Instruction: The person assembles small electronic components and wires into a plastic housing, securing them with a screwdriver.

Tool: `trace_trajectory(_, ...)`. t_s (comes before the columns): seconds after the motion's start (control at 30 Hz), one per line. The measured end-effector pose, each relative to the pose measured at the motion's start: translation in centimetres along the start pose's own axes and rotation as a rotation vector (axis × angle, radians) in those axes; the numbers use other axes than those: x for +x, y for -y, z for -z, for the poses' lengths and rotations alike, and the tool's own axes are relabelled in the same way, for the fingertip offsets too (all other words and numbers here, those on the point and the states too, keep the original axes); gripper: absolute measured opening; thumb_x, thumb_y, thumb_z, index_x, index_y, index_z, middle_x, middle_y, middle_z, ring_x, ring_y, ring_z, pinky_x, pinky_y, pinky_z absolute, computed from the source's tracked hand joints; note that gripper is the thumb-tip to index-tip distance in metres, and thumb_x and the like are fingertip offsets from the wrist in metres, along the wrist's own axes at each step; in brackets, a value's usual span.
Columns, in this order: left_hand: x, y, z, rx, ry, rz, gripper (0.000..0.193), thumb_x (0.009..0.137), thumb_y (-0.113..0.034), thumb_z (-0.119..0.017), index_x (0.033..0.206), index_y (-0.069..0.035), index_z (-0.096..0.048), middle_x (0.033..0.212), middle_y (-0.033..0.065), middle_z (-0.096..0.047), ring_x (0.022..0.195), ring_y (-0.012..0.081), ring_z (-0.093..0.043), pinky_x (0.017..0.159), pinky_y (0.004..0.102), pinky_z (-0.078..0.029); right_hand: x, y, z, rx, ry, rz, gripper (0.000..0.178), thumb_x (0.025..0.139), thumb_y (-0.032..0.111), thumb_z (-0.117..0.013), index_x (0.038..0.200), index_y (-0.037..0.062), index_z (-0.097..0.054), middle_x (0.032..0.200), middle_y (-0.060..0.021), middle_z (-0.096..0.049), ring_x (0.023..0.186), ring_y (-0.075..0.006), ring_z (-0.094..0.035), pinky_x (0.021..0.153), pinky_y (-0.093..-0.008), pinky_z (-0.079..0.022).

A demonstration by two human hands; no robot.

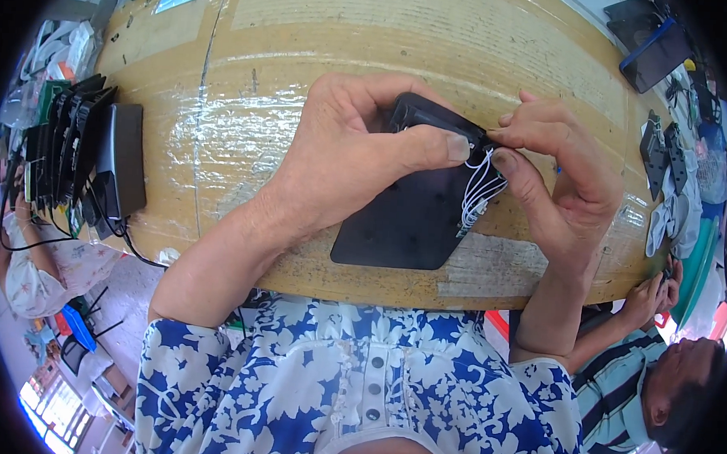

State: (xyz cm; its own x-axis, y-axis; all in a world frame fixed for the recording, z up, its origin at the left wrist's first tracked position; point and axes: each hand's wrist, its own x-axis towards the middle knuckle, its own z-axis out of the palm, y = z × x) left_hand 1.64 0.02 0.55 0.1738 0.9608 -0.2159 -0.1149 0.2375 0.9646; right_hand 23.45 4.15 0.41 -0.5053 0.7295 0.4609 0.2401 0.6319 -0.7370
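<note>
A flat black plastic panel (404, 221) with cut corners lies near the table's front edge, its far end raised into a thicker black housing (433, 115). My left hand (359, 142) grips that housing, the thumb pressed along its near side. Thin white wires (480, 191) come out at the housing's right end and run down to a small green circuit board (466, 223) at the panel's right edge. With thumb and forefinger, my right hand (560, 179) pinches at the corner where the wires emerge. What sits between those fingertips is too small to make out.
Brown cardboard under shiny clear tape covers the table (266, 44). At the left stand several upright black panels (67, 141) beside a dark grey box (127, 160) with cables. More black parts (663, 155) lie at the right, near a co-worker's hands (652, 296). A phone-like slab (656, 57) rests far right.
</note>
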Motion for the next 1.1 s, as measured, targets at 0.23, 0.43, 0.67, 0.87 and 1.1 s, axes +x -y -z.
trace_trajectory(0.23,-0.1,0.0,-0.3,-0.228,-0.016,0.109,0.019,0.089,-0.012,-0.075,0.103,0.001,-0.075,0.092,0.0064,-0.075,0.081,0.0086,-0.069,0.074,0.0220,-0.056,-0.5,0.0,0.5,-0.028,0.003,0.070,0.016,0.078,-0.009,-0.069,0.093,-0.0033,-0.068,0.092,-0.0118,-0.066,0.094,-0.0255,-0.064,0.103,-0.0515,-0.045)
trace_trajectory(0.43,-0.2,0.1,-0.6,-0.133,-0.005,0.074,0.019,0.088,-0.013,-0.076,0.102,0.001,-0.075,0.090,0.0057,-0.075,0.079,0.0082,-0.068,0.072,0.0220,-0.056,-0.7,-0.2,0.5,0.163,0.030,-0.023,0.020,0.076,-0.012,-0.066,0.092,-0.0018,-0.068,0.092,-0.0115,-0.066,0.097,-0.0253,-0.063,0.104,-0.0496,-0.043)
trace_trajectory(0.67,-0.1,0.5,-0.4,-0.079,0.001,0.024,0.018,0.088,-0.014,-0.077,0.100,0.000,-0.076,0.086,0.0043,-0.074,0.075,0.0066,-0.067,0.068,0.0212,-0.054,-0.7,0.3,0.9,0.184,0.104,-0.084,0.019,0.075,-0.009,-0.069,0.093,-0.0014,-0.069,0.093,-0.0108,-0.067,0.097,-0.0245,-0.063,0.103,-0.0471,-0.043)
trace_trajectory(0.87,-0.1,0.5,-0.4,-0.090,-0.039,0.005,0.018,0.088,-0.015,-0.077,0.099,0.000,-0.076,0.085,0.0042,-0.074,0.074,0.0064,-0.067,0.066,0.0207,-0.054,-0.9,0.7,0.4,0.142,0.034,-0.154,0.018,0.076,-0.006,-0.072,0.093,-0.0012,-0.070,0.098,-0.0112,-0.068,0.100,-0.0239,-0.063,0.106,-0.0463,-0.041)
trace_trajectory(1.1,-0.2,0.6,-0.6,-0.148,-0.090,-0.041,0.017,0.089,-0.014,-0.076,0.099,0.000,-0.076,0.086,0.0047,-0.075,0.075,0.0070,-0.068,0.066,0.0208,-0.055,-0.7,0.8,-0.5,-0.059,-0.037,-0.061,0.022,0.074,-0.006,-0.075,0.095,-0.0026,-0.070,0.094,-0.0097,-0.068,0.093,-0.0223,-0.063,0.092,-0.0379,-0.044)
